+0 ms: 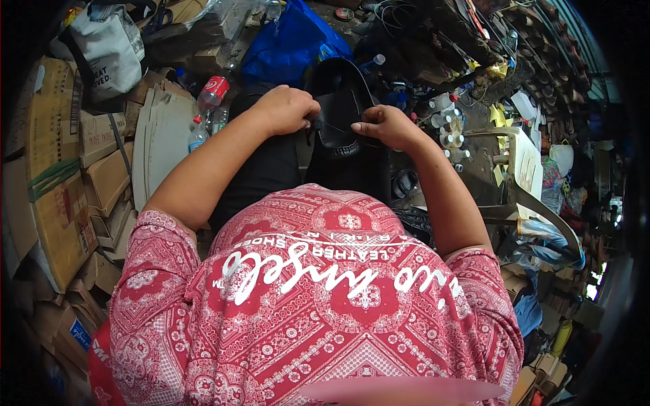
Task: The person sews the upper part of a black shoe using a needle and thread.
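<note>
A black shoe (336, 139) rests upon my lap, over my dark trousers, its toe end showing stitches along the edge and its dark opening facing up. At its left side is my left hand (288, 109), fingers curled into a closed grip; a small dark bit shows below the fingertips, too small to name. My right hand (391, 127) is at the shoe's right edge, thumb and fingers pinched together. A thin pale thread (336, 128) crosses the shoe between both hands. What each hand grips is hidden by the fingers.
Plastic bottles (213, 91) stand to the left, with more bottles (450, 128) to the right. Stacked cardboard (57, 162) lines the left side. A blue bag (291, 44) lies ahead. A pale plastic chair (525, 159) stands at right, amid clutter.
</note>
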